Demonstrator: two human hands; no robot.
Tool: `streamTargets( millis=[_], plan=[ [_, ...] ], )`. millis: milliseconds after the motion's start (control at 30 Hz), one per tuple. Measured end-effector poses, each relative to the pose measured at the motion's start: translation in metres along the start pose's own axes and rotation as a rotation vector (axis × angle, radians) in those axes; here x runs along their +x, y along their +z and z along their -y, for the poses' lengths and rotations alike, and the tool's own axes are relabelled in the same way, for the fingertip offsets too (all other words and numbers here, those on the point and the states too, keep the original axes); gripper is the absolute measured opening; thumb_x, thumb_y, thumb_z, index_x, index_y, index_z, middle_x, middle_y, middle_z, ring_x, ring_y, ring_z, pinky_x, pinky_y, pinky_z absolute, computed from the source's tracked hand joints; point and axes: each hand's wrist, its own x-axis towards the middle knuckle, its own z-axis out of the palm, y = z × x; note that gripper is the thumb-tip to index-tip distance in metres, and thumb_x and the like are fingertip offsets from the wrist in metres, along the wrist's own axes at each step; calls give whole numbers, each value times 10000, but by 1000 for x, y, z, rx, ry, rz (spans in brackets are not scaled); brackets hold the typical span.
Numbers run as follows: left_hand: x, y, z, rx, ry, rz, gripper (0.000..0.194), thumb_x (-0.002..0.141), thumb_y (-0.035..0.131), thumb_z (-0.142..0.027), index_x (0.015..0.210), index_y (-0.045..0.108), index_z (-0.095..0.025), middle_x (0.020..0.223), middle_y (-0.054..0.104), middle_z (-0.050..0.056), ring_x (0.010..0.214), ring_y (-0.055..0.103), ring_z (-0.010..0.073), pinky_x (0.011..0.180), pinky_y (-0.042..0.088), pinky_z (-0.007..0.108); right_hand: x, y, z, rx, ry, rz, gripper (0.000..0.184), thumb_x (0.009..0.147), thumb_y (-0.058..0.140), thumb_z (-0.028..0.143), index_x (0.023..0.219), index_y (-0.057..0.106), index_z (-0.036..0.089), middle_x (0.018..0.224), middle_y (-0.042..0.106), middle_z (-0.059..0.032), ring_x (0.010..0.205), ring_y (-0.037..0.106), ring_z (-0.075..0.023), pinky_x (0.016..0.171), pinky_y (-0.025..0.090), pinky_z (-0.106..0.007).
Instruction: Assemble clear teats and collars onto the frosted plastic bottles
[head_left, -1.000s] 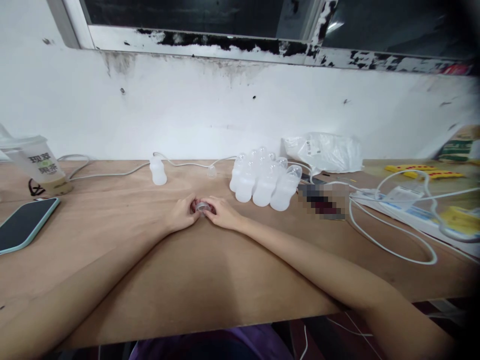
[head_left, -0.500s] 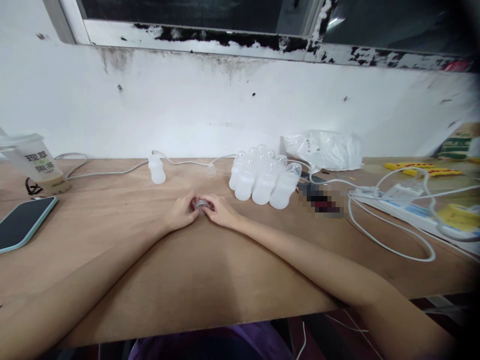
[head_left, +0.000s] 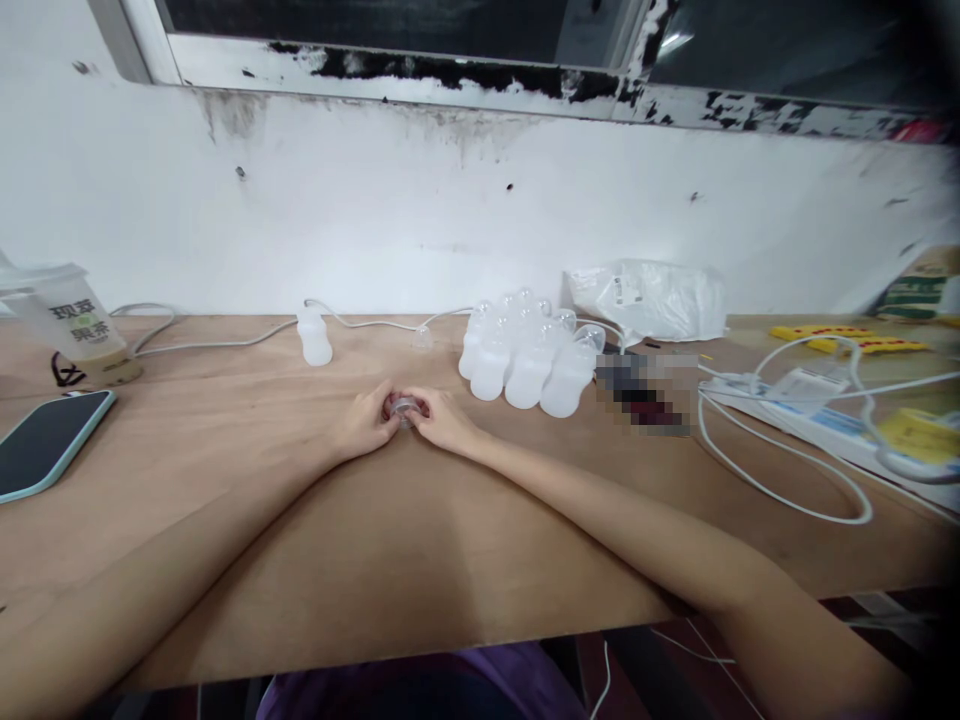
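Observation:
Fingers and thumbs of my left hand (head_left: 369, 420) and my right hand (head_left: 439, 418) close from both sides around a small round translucent ring-like piece (head_left: 405, 406). It is held low over the wooden table, and the fingers hide much of it. Behind my left hand stands a white waisted bottle (head_left: 314, 338) with no dome on top. A clear dome-shaped cap (head_left: 422, 338) sits on the table beyond my hands. Right of it, several frosted white bottles (head_left: 529, 360) with clear domed caps stand close together.
At the left are a drink cup (head_left: 88, 330) and a phone (head_left: 52, 440). A white plastic bag (head_left: 649, 300) lies against the wall. A power strip (head_left: 817, 415) with looping white cables lies at the right. A thin cable (head_left: 225, 348) runs along the back of the table (head_left: 360, 570).
Both hands stay in nearly the same place around the small round piece, with at most a slight shift of the fingers. The bottles and the cap have not moved.

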Motion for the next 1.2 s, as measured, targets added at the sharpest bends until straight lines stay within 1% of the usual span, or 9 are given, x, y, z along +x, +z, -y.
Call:
streamTargets(
  millis=[267,367,500,733,833,933,1033,1100,1200],
  plan=[
    [0,-2,-4,25,-10,-13,60,661,419,-160,710,399,-189,589,467,-38,515,431,97,490,307,219,1,0,0,-43,-91,-13,263,695,459,80,904,593,166,761,583,-16,636,457,-100,618,345,-215],
    [0,-4,-4,7,-40,-18,63,658,431,-166,711,405,-187,600,480,-40,520,443,94,497,324,215,0,0,-1,-38,-111,-3,307,703,436,70,957,573,174,818,590,-23,652,468,-102,637,355,-221],
    [1,-3,-1,-58,-68,-19,101,647,473,-201,728,417,-182,626,502,-39,527,459,88,495,347,205,-1,0,-2,9,-73,-11,375,692,428,58,1032,537,172,873,597,-26,653,483,-95,643,374,-221],
    [1,1,0,-58,-72,-14,120,640,475,-199,751,432,-184,612,502,-45,517,458,87,484,343,204,0,2,-3,40,-56,-33,354,679,441,62,988,567,179,820,600,-22,681,498,-104,664,389,-244],
    [1,-3,0,-69,-77,-7,152,668,481,-268,790,440,-188,619,515,-40,530,474,98,494,354,214,1,2,-7,223,7,-31,338,688,449,89,989,567,188,827,589,-21,652,494,-93,637,404,-244],
    [3,-10,14,-27,-143,-173,185,723,434,-343,826,443,-190,666,522,-18,612,506,122,585,391,249,3,-1,-12,601,205,-56,370,703,476,183,1072,502,201,776,557,-12,530,458,-67,465,391,-195],
    [12,-22,47,120,-278,-565,282,710,457,-351,921,416,-168,844,511,46,802,502,176,732,390,323,4,-4,-14,888,316,-107,414,661,544,226,1069,477,220,751,527,5,541,477,-66,420,379,-170],
    [21,-31,75,172,-413,-747,435,644,540,-351,988,393,-130,986,470,111,951,449,234,813,357,376,4,-5,-14,970,307,-77,428,616,597,203,1029,487,227,776,529,8,593,510,-73,464,403,-172],
    [37,-44,112,46,-536,-755,668,525,654,-338,1071,350,-102,1115,406,154,1066,383,273,873,327,395,4,-5,-11,1032,305,-27,403,634,603,244,1019,484,230,798,538,0,636,536,-86,490,406,-175]
  ],
)
